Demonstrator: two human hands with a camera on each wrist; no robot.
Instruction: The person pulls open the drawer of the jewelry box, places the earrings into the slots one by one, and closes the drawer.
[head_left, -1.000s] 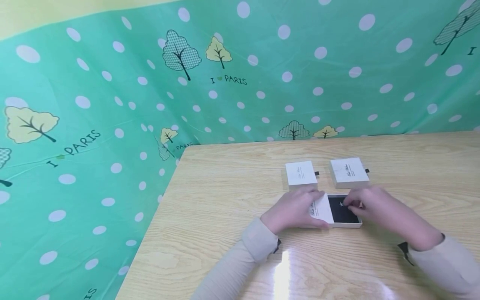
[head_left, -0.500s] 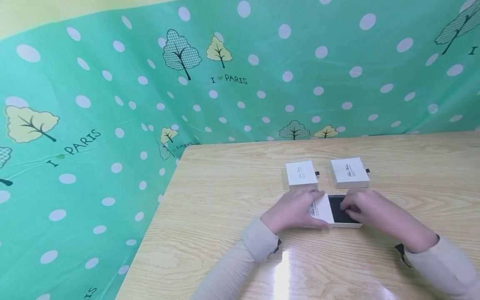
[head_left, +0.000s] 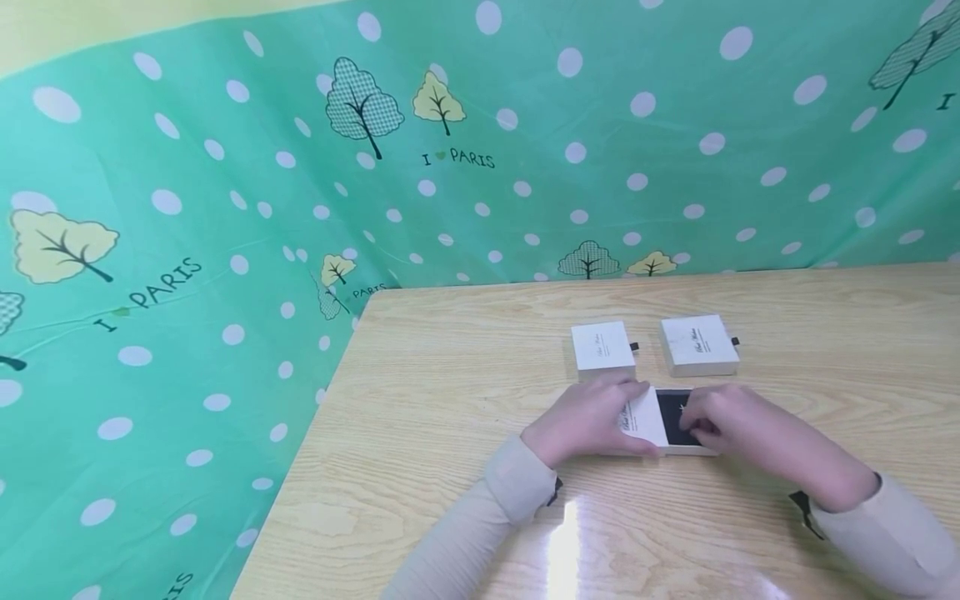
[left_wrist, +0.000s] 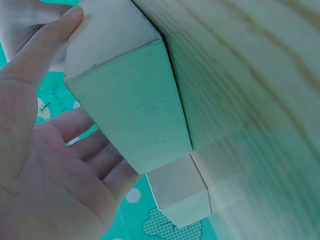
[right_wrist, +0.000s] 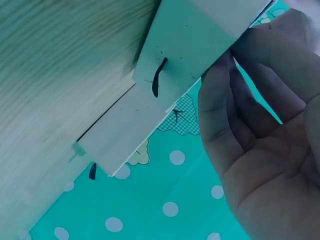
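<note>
A small white box sleeve (head_left: pixel 645 419) with dark printed lettering lies on the table, its white drawer (head_left: pixel 692 451) slid out to the right. Black lining (head_left: pixel 667 408) fills the drawer, and a tiny silver star-shaped piece (head_left: pixel 682 408) shows on it. My left hand (head_left: pixel 592 417) grips the sleeve from the left, thumb at the near side and fingers at the far side. In the drawer, my right hand (head_left: pixel 731 417) has curled fingers down at the lining beside the star. Its fingertips are hidden behind the drawer wall in the right wrist view, so any pinch cannot be seen.
Two closed white boxes stand behind: a left box (head_left: pixel 602 348) and a right box (head_left: pixel 699 345), each with a black pull tab on its right. They rest on a wooden table (head_left: pixel 420 375). A green dotted curtain (head_left: pixel 480 208) hangs along the back and left.
My right fingers moved left over the star, mostly covering it, then shifted slightly so it shows again beside them. My left hand and the boxes have stayed put.
</note>
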